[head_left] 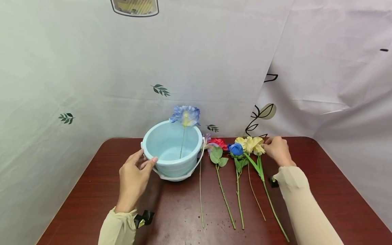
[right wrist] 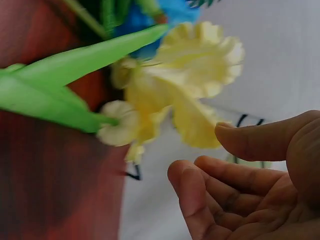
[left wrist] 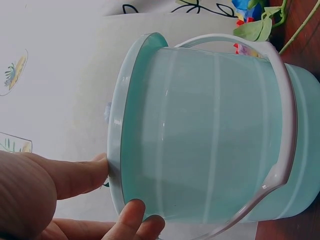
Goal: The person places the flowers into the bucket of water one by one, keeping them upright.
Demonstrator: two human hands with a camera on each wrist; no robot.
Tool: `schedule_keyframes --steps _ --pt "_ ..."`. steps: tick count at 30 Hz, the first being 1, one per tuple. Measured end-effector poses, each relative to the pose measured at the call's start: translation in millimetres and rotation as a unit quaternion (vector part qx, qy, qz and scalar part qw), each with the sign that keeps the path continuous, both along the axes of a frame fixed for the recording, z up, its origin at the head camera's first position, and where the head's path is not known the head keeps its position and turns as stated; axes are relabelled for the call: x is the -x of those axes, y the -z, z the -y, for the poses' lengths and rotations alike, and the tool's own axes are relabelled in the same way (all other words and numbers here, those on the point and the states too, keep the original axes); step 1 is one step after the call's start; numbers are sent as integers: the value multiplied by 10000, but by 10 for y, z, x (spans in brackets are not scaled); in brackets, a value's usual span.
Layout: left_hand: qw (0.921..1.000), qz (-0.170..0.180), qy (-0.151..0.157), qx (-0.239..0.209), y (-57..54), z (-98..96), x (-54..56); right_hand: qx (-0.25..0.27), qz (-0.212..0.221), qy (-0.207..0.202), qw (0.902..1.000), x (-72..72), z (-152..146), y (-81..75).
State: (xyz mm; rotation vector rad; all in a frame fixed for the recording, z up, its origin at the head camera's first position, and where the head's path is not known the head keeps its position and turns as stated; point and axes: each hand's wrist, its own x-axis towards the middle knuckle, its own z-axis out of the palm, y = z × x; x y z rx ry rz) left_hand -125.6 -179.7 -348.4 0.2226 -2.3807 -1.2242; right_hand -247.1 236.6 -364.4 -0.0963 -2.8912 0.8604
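A light blue bucket [head_left: 171, 166] stands on the table with one blue artificial flower [head_left: 185, 116] upright inside it. My left hand [head_left: 134, 177] pinches the bucket's near-left rim, thumb on one side and fingers on the other, as the left wrist view shows. At the right, a yellow artificial flower [head_left: 252, 145] with long green leaves lies on the table. My right hand [head_left: 278, 149] is at the edge of its petals. In the right wrist view the thumb tip overlaps a yellow petal [right wrist: 192, 127], while the loosely bent fingers [right wrist: 192, 200] stand apart from the thumb.
Between bucket and right hand lie a dark blue flower [head_left: 236, 149], a red flower [head_left: 218, 143] and a pale purple flower [head_left: 211, 146], their stems toward the front. The bucket's white handle [head_left: 198, 163] hangs down. A patterned white cloth [head_left: 214, 68] rises behind the brown table [head_left: 321, 190].
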Motion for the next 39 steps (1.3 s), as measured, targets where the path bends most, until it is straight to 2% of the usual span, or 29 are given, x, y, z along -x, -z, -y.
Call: schedule_keyframes --steps 7,13,19,27,39 --pt "10000 14 -7 -54 -6 -6 6 -171 677 29 9976 34 -97 189" --pt "10000 -9 -13 0 0 -3 0 59 1331 -61 9911 36 -90 302" --pt "10000 -75 -21 6 3 -2 6 152 1753 -128 9843 44 -59 402" --pt "9999 -91 -28 54 2 -2 -3 66 1833 -247 9827 42 -67 460" --pt "10000 -36 -1 8 -18 -11 -1 -39 1902 -37 9817 27 -88 433"
